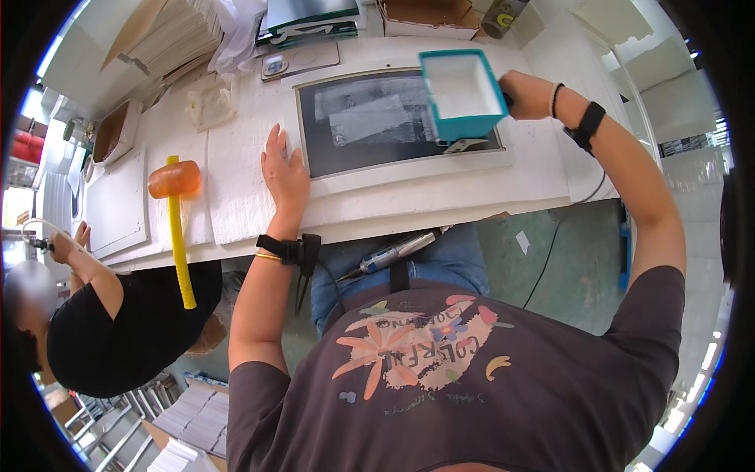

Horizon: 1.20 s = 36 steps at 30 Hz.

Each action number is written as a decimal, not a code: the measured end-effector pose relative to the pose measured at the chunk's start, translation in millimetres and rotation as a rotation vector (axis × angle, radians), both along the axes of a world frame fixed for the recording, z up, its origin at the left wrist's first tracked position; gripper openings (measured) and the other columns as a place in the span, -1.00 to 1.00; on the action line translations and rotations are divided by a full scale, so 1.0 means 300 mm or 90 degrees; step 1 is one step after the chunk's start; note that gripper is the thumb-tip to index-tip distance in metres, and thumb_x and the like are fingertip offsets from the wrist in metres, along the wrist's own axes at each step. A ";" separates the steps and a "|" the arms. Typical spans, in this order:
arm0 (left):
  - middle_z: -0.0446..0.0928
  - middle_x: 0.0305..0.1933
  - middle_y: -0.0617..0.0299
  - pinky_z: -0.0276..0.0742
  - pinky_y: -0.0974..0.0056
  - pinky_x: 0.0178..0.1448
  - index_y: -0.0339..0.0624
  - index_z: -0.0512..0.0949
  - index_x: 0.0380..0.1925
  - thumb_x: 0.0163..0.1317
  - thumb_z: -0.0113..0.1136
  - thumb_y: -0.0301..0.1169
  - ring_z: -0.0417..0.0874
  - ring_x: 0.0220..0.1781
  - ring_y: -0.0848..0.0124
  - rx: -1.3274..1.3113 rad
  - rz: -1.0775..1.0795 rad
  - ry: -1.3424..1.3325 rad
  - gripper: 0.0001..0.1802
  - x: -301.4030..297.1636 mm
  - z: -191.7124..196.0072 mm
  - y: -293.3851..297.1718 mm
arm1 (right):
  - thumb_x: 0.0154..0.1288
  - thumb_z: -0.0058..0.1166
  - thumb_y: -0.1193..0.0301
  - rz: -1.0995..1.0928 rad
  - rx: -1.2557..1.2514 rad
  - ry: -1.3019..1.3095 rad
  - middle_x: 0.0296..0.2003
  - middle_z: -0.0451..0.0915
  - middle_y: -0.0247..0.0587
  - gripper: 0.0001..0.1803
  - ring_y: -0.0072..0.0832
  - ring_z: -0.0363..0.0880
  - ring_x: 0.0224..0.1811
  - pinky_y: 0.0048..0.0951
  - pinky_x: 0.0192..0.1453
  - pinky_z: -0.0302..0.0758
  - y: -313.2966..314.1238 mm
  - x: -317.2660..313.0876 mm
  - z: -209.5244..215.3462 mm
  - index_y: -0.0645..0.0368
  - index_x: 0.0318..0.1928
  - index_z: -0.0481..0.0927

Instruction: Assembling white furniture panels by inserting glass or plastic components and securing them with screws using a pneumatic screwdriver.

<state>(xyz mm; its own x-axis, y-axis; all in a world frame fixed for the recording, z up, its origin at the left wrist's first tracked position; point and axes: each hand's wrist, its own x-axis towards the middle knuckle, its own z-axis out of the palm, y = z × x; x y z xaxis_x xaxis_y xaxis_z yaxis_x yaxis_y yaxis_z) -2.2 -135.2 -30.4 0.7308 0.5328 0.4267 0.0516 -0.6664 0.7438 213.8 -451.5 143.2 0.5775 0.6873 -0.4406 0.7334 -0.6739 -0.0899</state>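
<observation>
A dark rectangular panel (358, 145) with a hazy pale patch lies in a white frame (346, 186) on the white work surface. My left hand (285, 171) rests beside the panel's left edge, fingers stretched out and holding nothing. Over the panel's right end is a teal-rimmed box-shaped tool (470, 128) with a white inside. My right hand (528, 94) is closed at its right side around a dark part, probably a handle, mostly hidden by the fingers. Whether the tool touches the panel, I cannot tell.
A mallet (174, 180) with orange head and yellow handle overhangs the table's front edge. An electric screwdriver (397, 252) is near my lap. A cardboard box (429, 20), dark folders (311, 17) and a small plate (300, 61) sit behind. A co-worker (130, 330) is at left.
</observation>
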 end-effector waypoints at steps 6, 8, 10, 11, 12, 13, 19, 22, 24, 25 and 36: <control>0.45 0.06 -0.04 -0.13 0.07 0.37 -0.14 0.19 0.19 0.07 0.04 -0.60 0.40 0.19 0.20 -0.090 -0.009 -0.021 -0.38 0.002 0.019 -0.008 | -0.04 -0.01 0.57 0.133 0.169 0.013 -0.48 0.53 0.16 -0.86 0.00 0.49 -0.41 -0.25 -0.29 0.45 0.280 -0.106 -0.089 0.34 -0.40 0.53; 0.44 0.07 -0.05 -0.01 0.12 0.34 -0.15 0.17 0.20 0.06 0.04 -0.63 0.40 0.19 0.17 -0.072 -0.013 -0.024 -0.36 -0.001 0.025 -0.013 | -0.01 -0.01 0.57 0.140 0.192 0.022 -0.47 0.53 0.15 -0.87 -0.01 0.49 -0.40 -0.25 -0.27 0.43 0.357 -0.133 -0.124 0.34 -0.38 0.52; 0.42 0.09 -0.07 0.13 0.18 0.29 -0.15 0.17 0.22 0.09 0.03 -0.62 0.38 0.20 0.17 -0.095 -0.019 -0.029 -0.37 -0.002 0.029 -0.006 | 0.01 -0.02 0.56 0.100 0.181 0.055 -0.47 0.53 0.14 -0.89 -0.02 0.49 -0.40 -0.26 -0.26 0.42 0.398 -0.160 -0.109 0.34 -0.40 0.50; 0.40 0.10 -0.09 0.26 0.25 0.23 -0.15 0.16 0.23 0.12 0.03 -0.61 0.36 0.21 0.18 -0.121 -0.025 -0.035 -0.38 -0.003 0.030 -0.001 | 0.02 -0.02 0.56 0.111 0.188 0.047 -0.48 0.52 0.14 -0.89 -0.02 0.49 -0.40 -0.26 -0.26 0.42 0.403 -0.169 -0.095 0.34 -0.41 0.50; 0.40 0.10 -0.09 0.26 0.25 0.23 -0.15 0.16 0.23 0.12 0.03 -0.61 0.36 0.21 0.18 -0.121 -0.026 -0.035 -0.38 -0.003 0.033 -0.003 | 0.02 -0.02 0.55 0.122 0.194 0.039 -0.48 0.52 0.15 -0.90 -0.01 0.49 -0.40 -0.25 -0.26 0.42 0.399 -0.174 -0.086 0.34 -0.42 0.50; 0.41 0.10 -0.07 0.25 0.24 0.24 -0.14 0.15 0.23 0.12 0.03 -0.62 0.35 0.22 0.17 -0.125 -0.031 -0.034 -0.37 -0.004 0.035 -0.003 | -0.02 -0.03 0.57 0.153 0.228 0.017 -0.48 0.52 0.16 -0.88 -0.01 0.50 -0.40 -0.22 -0.26 0.43 0.375 -0.145 -0.117 0.34 -0.41 0.51; 0.41 0.09 -0.06 0.24 0.18 0.22 -0.16 0.17 0.21 0.09 0.03 -0.64 0.36 0.20 0.14 -0.054 -0.020 0.007 -0.37 -0.008 0.035 0.008 | -0.06 -0.07 0.59 0.042 0.123 -0.077 -0.44 0.54 0.17 -0.81 -0.04 0.52 -0.37 -0.24 -0.22 0.46 0.023 0.007 -0.082 0.34 -0.40 0.58; 0.41 0.08 -0.07 0.25 0.16 0.20 -0.20 0.20 0.19 0.06 0.05 -0.65 0.37 0.16 0.13 -0.046 -0.022 0.011 -0.38 -0.005 0.039 0.006 | -0.05 -0.09 0.65 -0.062 0.072 -0.064 -0.42 0.54 0.20 -0.82 -0.06 0.53 -0.35 -0.29 -0.18 0.46 -0.138 0.028 -0.047 0.42 -0.40 0.55; 0.40 0.09 -0.07 0.24 0.17 0.21 -0.21 0.21 0.18 0.06 0.06 -0.64 0.36 0.17 0.13 -0.059 -0.038 0.003 -0.39 -0.003 0.031 0.011 | -0.07 -0.01 0.61 -0.059 0.064 -0.046 -0.50 0.55 0.13 -0.80 -0.19 0.55 -0.49 -0.35 -0.34 0.51 -0.222 0.040 -0.047 0.46 -0.36 0.52; 0.38 0.11 -0.06 0.23 0.18 0.23 -0.24 0.23 0.16 0.07 0.06 -0.61 0.36 0.17 0.13 -0.039 -0.046 0.006 -0.42 -0.012 0.020 0.025 | -0.07 -0.01 0.61 -0.058 0.068 -0.046 -0.50 0.55 0.13 -0.80 -0.19 0.55 -0.49 -0.35 -0.34 0.51 -0.195 0.009 -0.016 0.46 -0.36 0.52; 0.43 0.07 0.01 0.31 0.28 0.19 -0.30 0.36 0.04 0.15 0.06 -0.47 0.43 0.13 0.30 -0.175 -0.126 0.072 -0.58 -0.104 0.212 -0.066 | -0.02 0.17 0.39 -0.202 0.214 0.174 -0.74 0.41 -0.25 -0.71 -0.56 0.33 -0.85 -0.56 -0.78 0.27 -0.128 -0.144 0.069 0.40 -0.37 0.47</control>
